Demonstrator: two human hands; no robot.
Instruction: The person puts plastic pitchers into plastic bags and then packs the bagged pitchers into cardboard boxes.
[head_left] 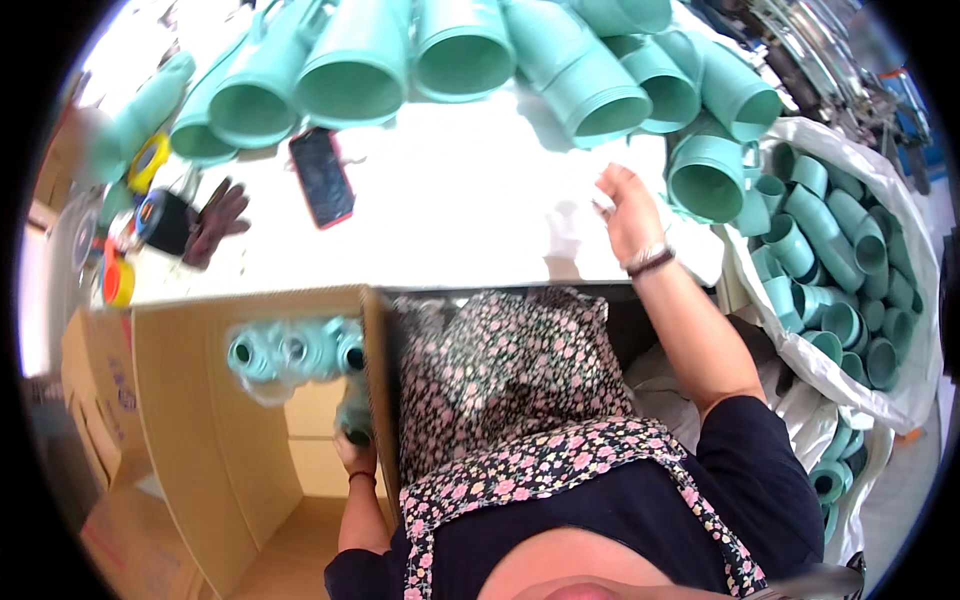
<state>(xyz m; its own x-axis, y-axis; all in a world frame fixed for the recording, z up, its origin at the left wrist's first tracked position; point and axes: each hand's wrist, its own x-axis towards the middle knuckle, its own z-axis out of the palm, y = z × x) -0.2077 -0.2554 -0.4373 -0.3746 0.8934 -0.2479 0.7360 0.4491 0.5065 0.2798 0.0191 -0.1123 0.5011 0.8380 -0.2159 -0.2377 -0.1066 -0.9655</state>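
Note:
My left hand (354,453) reaches down inside an open cardboard box (190,420), its fingers wrapped round a green plastic pipe fitting (353,412). Beside that fitting, against the box's far wall, is a row of similar pale green fittings (290,348), apparently in clear plastic. Over the right part of the white table my right hand (632,215) is raised with its fingers bent together. Something small and white shows at the fingertips, too small to name. A large green pipe fitting (707,178) lies just right of this hand.
Large green pipe fittings (355,80) line the table's (450,200) far side. A phone (322,178), dark glove (216,222) and tape rolls (118,282) lie at left. White sacks (905,400) of green fittings stand at right; folded cardboard (100,390) is left of the box.

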